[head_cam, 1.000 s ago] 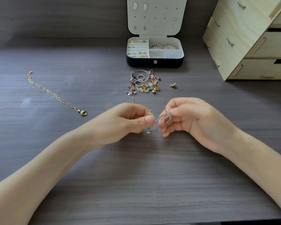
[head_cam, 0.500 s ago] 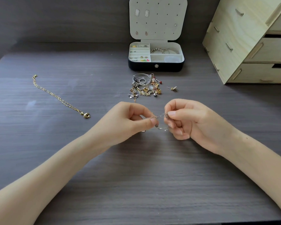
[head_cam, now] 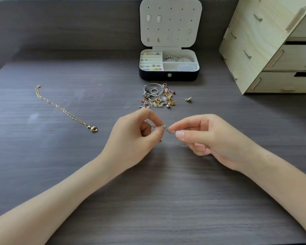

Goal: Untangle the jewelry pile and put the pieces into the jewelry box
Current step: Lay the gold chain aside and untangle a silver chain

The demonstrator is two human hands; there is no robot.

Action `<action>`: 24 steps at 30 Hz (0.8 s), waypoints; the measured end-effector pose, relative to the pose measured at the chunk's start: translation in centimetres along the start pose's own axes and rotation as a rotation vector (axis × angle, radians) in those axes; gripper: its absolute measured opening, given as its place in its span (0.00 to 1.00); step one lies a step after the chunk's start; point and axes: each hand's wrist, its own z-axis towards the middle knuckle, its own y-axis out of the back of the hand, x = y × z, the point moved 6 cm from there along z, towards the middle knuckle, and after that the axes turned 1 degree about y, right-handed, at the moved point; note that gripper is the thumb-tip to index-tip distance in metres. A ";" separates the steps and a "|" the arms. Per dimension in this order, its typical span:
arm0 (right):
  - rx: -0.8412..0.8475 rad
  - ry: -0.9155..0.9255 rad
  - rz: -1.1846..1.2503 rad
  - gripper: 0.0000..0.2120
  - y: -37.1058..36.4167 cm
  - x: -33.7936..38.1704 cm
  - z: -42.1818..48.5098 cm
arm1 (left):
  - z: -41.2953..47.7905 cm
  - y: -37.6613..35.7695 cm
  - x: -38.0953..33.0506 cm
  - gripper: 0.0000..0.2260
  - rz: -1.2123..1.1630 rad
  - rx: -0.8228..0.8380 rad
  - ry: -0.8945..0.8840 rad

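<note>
A dark grey wood-grain table (head_cam: pixel 148 200) is seen from above, with a black jewelry box with a cream lining (head_cam: pixel 154 77) at its far edge, lid propped upright and a few earrings pinned inside it. Far to the left of the box and nearer the viewer, a gold link necklace with a small gold pendant (head_cam: pixel 64 109) lies stretched out on its own. In front of the box and slightly left, the person's left hand (head_cam: pixel 134 138) has thumb and forefinger closed in a pinch on one end of a fine pinkish-silver chain (head_cam: pixel 168 131), held above the table. Between that chain and the box, just in front of the box, sits a tangled pile of gold and silver jewelry (head_cam: pixel 157 97). A small gold stud earring (head_cam: pixel 187 99) lies just right of the pile. In front of the box and to the right, the right hand (head_cam: pixel 210 137) pinches the chain's other end, its lower fingers curled around a trailing loop. Right of the box stands a pale plywood drawer unit (head_cam: pixel 272 50). The chain looks very light, limp and easily kinked or snapped, so it is probably best gripped with fingertips close beside the knot and teased apart gently, not tugged.
</note>
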 end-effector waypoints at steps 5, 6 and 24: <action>-0.032 -0.008 -0.054 0.03 -0.2 0.0 0.0 | -0.2 -0.4 -0.1 0.07 0.073 -0.029 -0.017; -0.034 -0.006 -0.057 0.03 -0.2 0.1 0.0 | -0.3 -0.5 0.0 0.08 0.082 -0.028 -0.015; 0.000 -0.054 0.124 0.12 0.1 -0.3 0.3 | 0.1 -0.4 1.0 0.13 -0.332 0.144 0.204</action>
